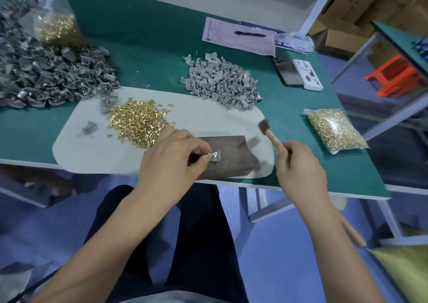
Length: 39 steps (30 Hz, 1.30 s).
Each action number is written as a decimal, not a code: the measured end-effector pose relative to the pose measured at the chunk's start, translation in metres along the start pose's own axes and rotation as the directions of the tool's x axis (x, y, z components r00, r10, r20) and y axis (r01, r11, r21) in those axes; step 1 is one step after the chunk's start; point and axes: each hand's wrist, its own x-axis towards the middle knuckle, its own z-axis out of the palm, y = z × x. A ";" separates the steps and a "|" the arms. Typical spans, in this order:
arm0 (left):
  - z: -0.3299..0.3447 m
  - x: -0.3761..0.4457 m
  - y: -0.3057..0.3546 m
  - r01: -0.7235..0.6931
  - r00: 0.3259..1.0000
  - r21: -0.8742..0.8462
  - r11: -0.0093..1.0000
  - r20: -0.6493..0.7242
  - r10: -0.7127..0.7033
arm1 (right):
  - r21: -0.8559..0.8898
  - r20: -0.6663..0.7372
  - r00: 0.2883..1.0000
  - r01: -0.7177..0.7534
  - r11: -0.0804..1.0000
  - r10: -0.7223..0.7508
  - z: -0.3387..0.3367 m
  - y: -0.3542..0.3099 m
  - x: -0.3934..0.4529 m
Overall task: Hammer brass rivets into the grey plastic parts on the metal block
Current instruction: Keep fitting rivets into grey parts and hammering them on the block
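Pinching a grey plastic part (215,156) on the pitted metal block (228,156), hands grip a wooden-handled hammer (271,134).

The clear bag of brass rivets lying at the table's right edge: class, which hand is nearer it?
Right. The right hand grips the hammer just left of that bag; the left hand is farther left, over the metal block.

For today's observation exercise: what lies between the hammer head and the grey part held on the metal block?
In the head view, only bare top of the metal block and white mat separates the raised hammer head from the grey part pinched by the left hand.
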 end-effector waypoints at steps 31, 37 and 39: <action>-0.008 0.012 0.002 -0.108 0.994 0.102 0.989 0.027 0.106 | 0.443 -0.174 0.962 0.269 0.855 -0.212 -0.027 -0.040 -0.050; -0.007 0.011 0.001 -0.094 0.995 0.093 0.991 0.030 0.092 | 0.369 -0.058 0.971 0.238 0.898 -0.233 -0.014 -0.031 -0.058; -0.007 0.012 0.001 -0.088 0.996 0.098 0.991 0.034 0.085 | 0.443 -0.131 0.969 0.246 0.862 -0.209 -0.017 -0.032 -0.058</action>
